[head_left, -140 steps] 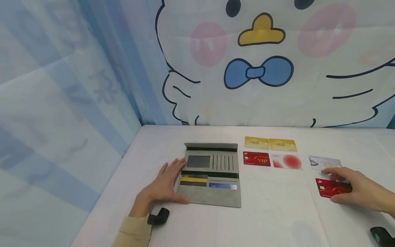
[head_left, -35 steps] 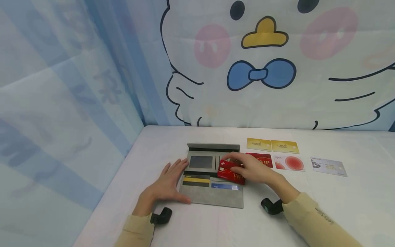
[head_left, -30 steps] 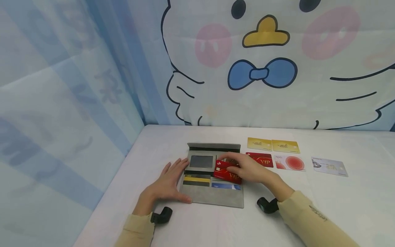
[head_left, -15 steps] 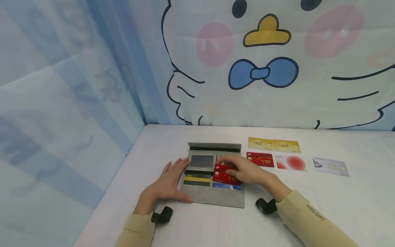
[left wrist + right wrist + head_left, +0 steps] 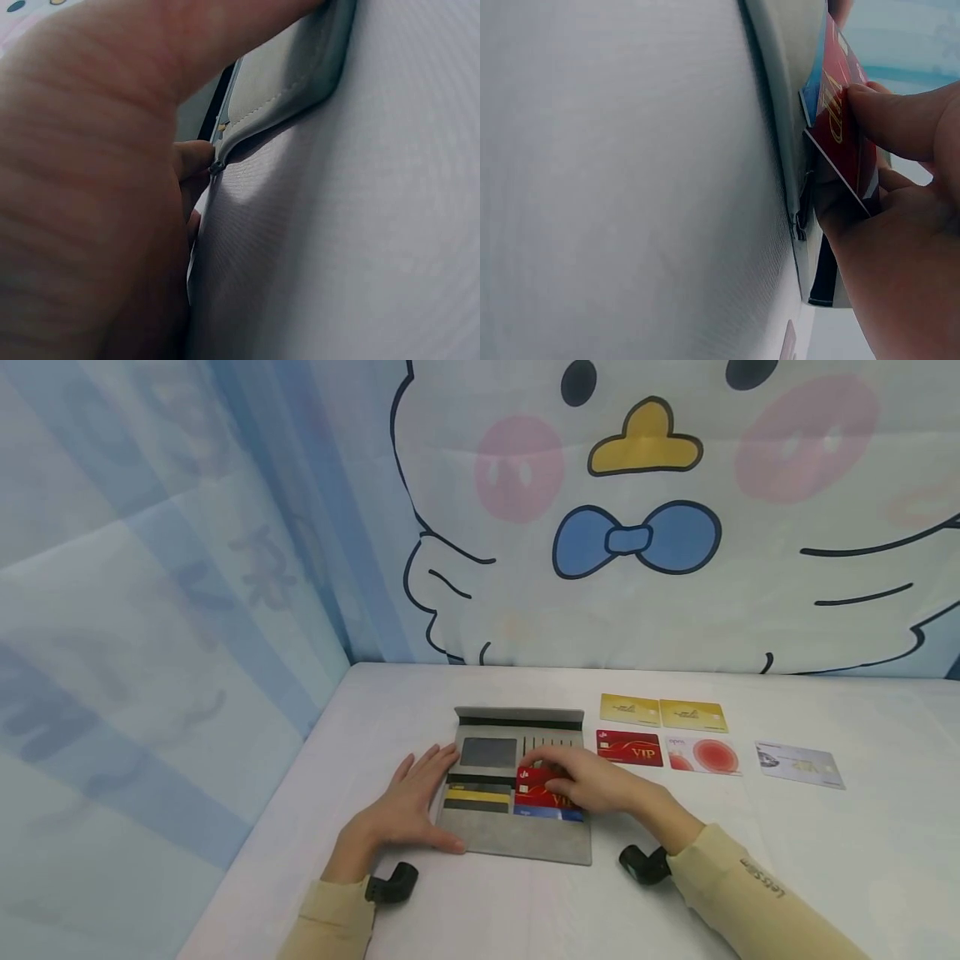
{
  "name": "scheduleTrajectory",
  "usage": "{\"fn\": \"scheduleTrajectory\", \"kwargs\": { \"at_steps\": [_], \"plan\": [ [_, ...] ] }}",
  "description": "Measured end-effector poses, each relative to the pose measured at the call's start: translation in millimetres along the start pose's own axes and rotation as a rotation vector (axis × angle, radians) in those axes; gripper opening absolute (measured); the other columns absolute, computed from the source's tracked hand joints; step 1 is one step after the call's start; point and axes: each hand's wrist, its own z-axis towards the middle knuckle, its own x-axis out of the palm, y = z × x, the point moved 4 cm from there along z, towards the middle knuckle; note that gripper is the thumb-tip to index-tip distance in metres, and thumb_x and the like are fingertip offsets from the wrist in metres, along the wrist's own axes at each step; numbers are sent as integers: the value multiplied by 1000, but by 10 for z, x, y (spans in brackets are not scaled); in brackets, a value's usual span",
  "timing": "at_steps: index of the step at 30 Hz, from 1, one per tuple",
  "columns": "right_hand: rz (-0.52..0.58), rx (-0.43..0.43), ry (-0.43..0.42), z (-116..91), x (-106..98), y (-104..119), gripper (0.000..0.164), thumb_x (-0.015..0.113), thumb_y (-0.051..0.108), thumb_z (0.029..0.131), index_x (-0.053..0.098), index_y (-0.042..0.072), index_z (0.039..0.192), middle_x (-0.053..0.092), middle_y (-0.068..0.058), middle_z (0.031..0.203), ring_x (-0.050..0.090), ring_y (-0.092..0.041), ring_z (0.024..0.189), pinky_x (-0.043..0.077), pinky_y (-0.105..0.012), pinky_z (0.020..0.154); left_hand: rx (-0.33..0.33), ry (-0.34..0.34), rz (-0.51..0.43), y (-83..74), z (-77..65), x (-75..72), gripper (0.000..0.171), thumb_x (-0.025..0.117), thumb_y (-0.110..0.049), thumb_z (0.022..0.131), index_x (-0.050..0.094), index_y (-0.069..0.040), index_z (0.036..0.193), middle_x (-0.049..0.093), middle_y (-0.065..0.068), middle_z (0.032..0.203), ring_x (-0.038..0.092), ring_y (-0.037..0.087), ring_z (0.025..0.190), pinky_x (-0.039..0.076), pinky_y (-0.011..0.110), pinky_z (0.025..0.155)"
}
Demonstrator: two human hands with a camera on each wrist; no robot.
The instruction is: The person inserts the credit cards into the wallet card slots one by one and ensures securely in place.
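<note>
A grey wallet (image 5: 517, 839) lies unfolded on the white table, with a yellow-and-black card (image 5: 477, 798) in its left pocket and a blue card (image 5: 549, 813) in the right one. My right hand (image 5: 600, 783) pinches a red VIP card (image 5: 531, 787) between thumb and fingers, its lower edge right at the blue card's top. In the right wrist view the thumb presses the face of the red card (image 5: 841, 112), just above the wallet. My left hand (image 5: 408, 806) rests spread along the wallet's left edge, thumb at the lower corner.
Right of the wallet lie two gold cards (image 5: 630, 709), another red VIP card (image 5: 630, 748) and a white card with a red circle (image 5: 703, 755). A silver card (image 5: 800, 765) lies farther right. A printed curtain (image 5: 637, 610) hangs behind the table.
My right hand has picked the red card up from the table's right side and carried it left over the wallet. Recently it has straightened and lowered toward the right pocket. The left hand stays put.
</note>
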Motion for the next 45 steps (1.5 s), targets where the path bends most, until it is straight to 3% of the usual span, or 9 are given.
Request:
{"fn": "scheduleTrajectory", "kwargs": {
  "at_steps": [12,19,29,45],
  "plan": [
    [-115,5,-62,-15,29,16,36,64,10,88,58,19,122,52,-1,109,48,-18,100,50,-33,81,8,-1,-4,-5,-11,-7,123,71,-73,54,19,-15,150,17,-1,154,4,18,141,-3,44,111],
    [-91,34,-73,-56,-21,-1,38,69,12,85,59,20,121,52,1,110,51,-15,97,50,-27,78,2,7,-2,-16,-8,-10,124,70,-74,54,19,-15,150,16,-2,154,3,16,141,-3,42,111],
    [-95,61,-36,-13,-58,-22,38,72,16,82,62,23,119,53,3,105,50,-15,96,50,-26,76,7,10,-6,-25,-19,-30,123,72,-72,55,18,-14,150,16,-1,154,3,17,141,-3,43,111],
    [-95,34,-4,-15,-77,-6,36,72,15,82,63,21,117,54,3,104,50,-15,94,50,-26,74,-2,13,1,-12,-9,-26,124,71,-73,54,18,-15,150,16,-2,154,3,15,141,-3,42,111]
  ]
}}
